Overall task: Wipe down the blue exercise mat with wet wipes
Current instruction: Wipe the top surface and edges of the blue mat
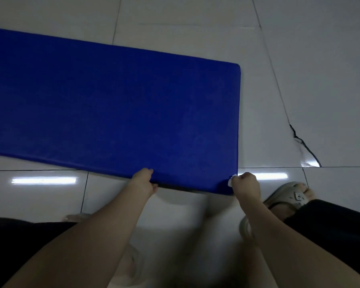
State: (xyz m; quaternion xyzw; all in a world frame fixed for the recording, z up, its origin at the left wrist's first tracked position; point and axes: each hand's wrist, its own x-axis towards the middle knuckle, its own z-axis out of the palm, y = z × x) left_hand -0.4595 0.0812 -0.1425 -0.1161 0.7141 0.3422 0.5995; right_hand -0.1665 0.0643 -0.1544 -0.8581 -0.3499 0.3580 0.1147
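Note:
A thick blue exercise mat (112, 104) lies on the pale tiled floor, running from the left edge to the middle right. My left hand (144, 181) grips the mat's near edge, thumb on top and fingers under it, and the edge looks slightly lifted. My right hand (245, 185) is curled at the mat's near right corner and holds a small white wet wipe (231, 180) bunched against the corner.
Glossy white floor tiles (299, 59) surround the mat, with a cracked tile corner (306, 150) to the right. A foot in a grey sandal (289, 196) stands right of my right hand. Dark trouser legs (330, 225) fill the lower corners.

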